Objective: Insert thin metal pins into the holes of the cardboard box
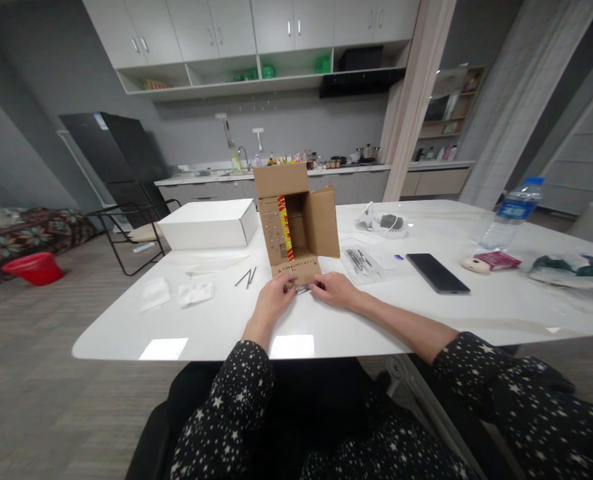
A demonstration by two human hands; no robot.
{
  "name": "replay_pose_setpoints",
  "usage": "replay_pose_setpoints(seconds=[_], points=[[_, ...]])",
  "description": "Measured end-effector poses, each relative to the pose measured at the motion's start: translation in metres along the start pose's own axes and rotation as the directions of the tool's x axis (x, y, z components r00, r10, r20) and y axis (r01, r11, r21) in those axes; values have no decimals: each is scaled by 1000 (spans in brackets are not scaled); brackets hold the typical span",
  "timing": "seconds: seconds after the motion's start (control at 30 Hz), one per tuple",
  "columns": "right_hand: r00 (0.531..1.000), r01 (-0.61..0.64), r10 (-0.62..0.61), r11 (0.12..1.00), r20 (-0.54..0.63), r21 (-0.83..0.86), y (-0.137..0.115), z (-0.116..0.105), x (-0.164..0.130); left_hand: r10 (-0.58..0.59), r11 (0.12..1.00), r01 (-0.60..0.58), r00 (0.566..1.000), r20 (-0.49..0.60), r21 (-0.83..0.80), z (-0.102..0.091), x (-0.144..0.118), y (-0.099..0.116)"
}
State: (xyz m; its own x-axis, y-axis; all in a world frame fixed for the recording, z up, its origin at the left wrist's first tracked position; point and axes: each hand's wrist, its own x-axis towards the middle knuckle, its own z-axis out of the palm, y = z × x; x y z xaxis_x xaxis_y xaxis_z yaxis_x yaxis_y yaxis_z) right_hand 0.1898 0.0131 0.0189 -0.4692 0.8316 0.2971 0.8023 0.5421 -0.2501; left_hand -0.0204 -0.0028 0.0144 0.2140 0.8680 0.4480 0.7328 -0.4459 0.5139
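Observation:
An opened cardboard box [296, 227] stands before me on the white table, its flaps spread outward. Its front flap [299, 270] lies toward me with a row of small holes along it, and small shiny dots cover the left flap [274, 227]. My left hand [276, 298] is closed at the front flap's left edge, fingertips pinched around something too small to make out. At the right edge my right hand [334, 290] has its fingers curled together against the flap. Several thin metal nails [302, 289] lie between the hands. More loose nails [247, 277] rest to the left.
A white box [209, 223] stands back left, with white packets [195, 294] nearer. To the right are clear plastic bags [361, 263], a black phone [436, 273], a pink pack [497, 261] and a water bottle [514, 213]. A white power strip [389, 223] lies farther back.

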Motion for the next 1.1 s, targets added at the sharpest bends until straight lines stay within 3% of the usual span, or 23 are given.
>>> replay_pose_setpoints(seconds=[0.63,1.1], points=[[1000,1,-1,1000,-1,-29,-2,-1,0,63,994,-82,970,-235,-72,2,2,0],[1000,1,-1,1000,9,-20,-2,-1,0,95,995,-90,975,-202,33,7,2,-6]])
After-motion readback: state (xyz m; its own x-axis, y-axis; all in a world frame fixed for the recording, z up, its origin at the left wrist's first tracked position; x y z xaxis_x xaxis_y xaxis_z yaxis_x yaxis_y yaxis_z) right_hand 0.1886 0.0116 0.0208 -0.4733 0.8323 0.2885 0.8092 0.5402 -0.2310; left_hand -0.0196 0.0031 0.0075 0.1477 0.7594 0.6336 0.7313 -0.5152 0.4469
